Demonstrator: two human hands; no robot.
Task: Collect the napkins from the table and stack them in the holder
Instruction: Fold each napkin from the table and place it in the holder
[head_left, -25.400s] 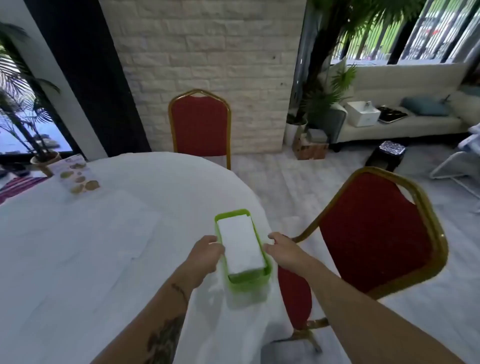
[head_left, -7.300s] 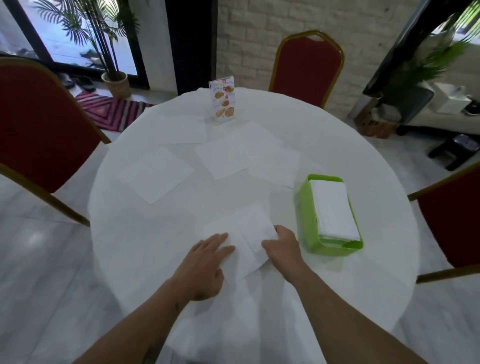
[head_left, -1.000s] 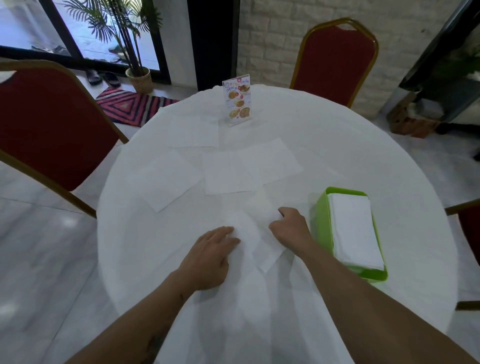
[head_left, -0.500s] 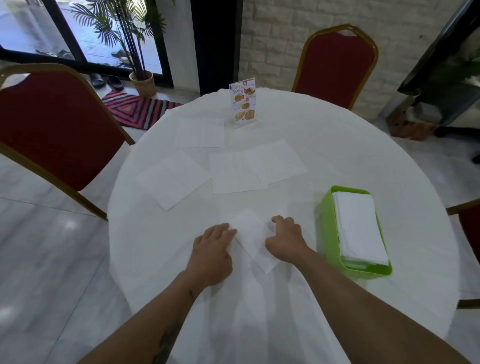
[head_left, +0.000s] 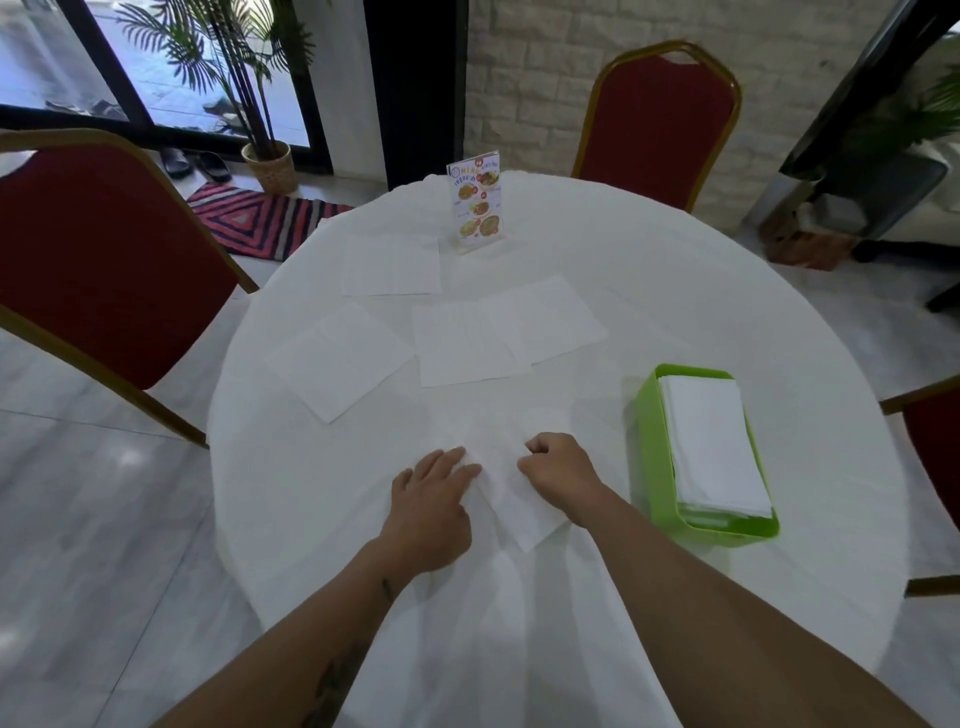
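A folded white napkin (head_left: 511, 496) lies on the white tablecloth near the front edge, between my hands. My left hand (head_left: 431, 506) lies flat with straight fingers pressing its left side. My right hand (head_left: 558, 467) has curled fingers resting on its right edge. The green holder (head_left: 655, 462) stands to the right with a stack of white napkins (head_left: 711, 441) inside. Several unfolded napkins lie farther back: one at the left (head_left: 337, 358), two overlapping in the middle (head_left: 467, 343) (head_left: 550, 317), and one near the menu card (head_left: 392, 265).
A menu card (head_left: 477, 202) stands at the table's far side. Red chairs with gold frames stand at the left (head_left: 98, 260), the far side (head_left: 660, 119) and the right (head_left: 935, 441). The round table (head_left: 727, 291) drops off to grey floor all round.
The napkin between my hands has been folded narrower. My hands have come closer together on it, and the view has shifted slightly.
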